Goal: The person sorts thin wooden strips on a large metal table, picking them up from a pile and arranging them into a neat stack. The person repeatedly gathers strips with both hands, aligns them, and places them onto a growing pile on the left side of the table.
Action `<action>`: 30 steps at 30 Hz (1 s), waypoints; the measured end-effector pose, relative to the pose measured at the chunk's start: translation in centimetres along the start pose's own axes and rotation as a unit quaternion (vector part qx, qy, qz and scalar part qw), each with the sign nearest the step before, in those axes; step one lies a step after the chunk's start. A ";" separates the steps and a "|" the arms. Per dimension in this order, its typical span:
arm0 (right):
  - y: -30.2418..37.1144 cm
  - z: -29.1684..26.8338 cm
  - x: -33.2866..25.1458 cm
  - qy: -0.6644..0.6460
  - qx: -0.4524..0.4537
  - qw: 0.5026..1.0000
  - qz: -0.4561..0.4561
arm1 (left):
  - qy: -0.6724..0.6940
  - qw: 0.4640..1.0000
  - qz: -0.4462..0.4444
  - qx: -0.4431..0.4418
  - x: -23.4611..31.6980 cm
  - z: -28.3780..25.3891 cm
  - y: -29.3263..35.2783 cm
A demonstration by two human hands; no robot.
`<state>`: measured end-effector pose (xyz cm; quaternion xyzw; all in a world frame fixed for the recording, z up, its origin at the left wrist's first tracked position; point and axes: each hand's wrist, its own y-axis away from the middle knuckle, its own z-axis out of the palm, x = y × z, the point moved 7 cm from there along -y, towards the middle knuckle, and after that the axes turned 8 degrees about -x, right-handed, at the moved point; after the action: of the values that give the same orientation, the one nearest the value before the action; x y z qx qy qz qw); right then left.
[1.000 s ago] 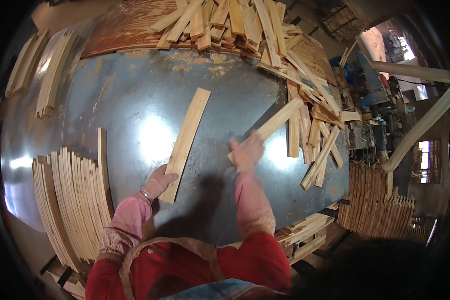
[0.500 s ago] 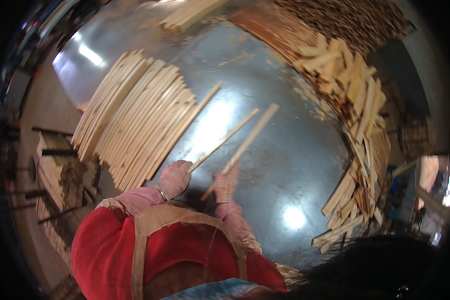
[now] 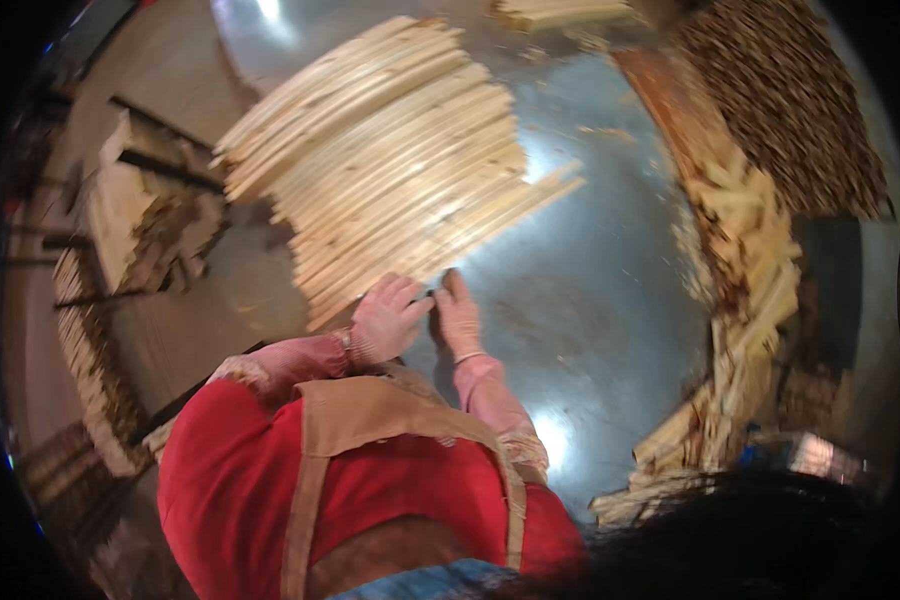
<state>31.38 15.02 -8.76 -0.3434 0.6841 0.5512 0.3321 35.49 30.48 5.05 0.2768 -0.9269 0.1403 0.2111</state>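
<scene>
A row of long pale wooden strips lies side by side on a grey metal table, slanting up to the right. My left hand, in a pale pink glove, rests at the near edge of the row with its fingers stretched out against the nearest strips. Just right of it, my right hand, gloved too, points its fingers forward beside the same edge. Neither hand is wrapped round a strip. The nearest strips stick out past the others at their right ends.
Loose, jumbled wood pieces line the table's right side beside a reddish-brown board. A large pile of dark thin sticks lies at the far right. More pale strips are at the far edge. Stacked timber stands left of the table.
The two separate strips my hands held are no longer in them; they now seem to lie against the row. Both hands have come to the row's near edge. The view has turned.
</scene>
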 end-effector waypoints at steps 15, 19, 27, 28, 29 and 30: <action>35.9 -36.5 31.2 0.237 0.474 0.828 0.184 | 0.080 0.969 0.093 -0.216 20.6 17.7 -4.2; 49.7 -50.0 33.3 0.018 0.692 0.693 0.200 | 0.082 0.968 0.026 -0.234 26.6 22.0 -4.4; 62.5 -71.2 43.7 -0.022 0.727 0.662 0.181 | 0.212 0.960 0.109 -0.148 45.5 28.1 -24.7; 65.2 -73.5 48.7 0.021 0.734 0.655 0.181 | 0.237 0.948 0.148 -0.154 49.0 30.4 -29.3; 65.4 -75.8 51.6 -0.040 0.729 0.662 0.168 | 0.327 0.919 0.140 -0.169 52.0 32.2 -33.4; 63.6 -78.0 52.2 -0.109 0.722 0.674 0.111 | 0.340 0.915 0.120 -0.181 54.3 33.1 -37.4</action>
<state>-56.07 -57.07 -5.38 0.1443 0.8612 -0.0485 0.4850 5.39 -36.82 7.01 0.0558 -0.8349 0.0803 0.5416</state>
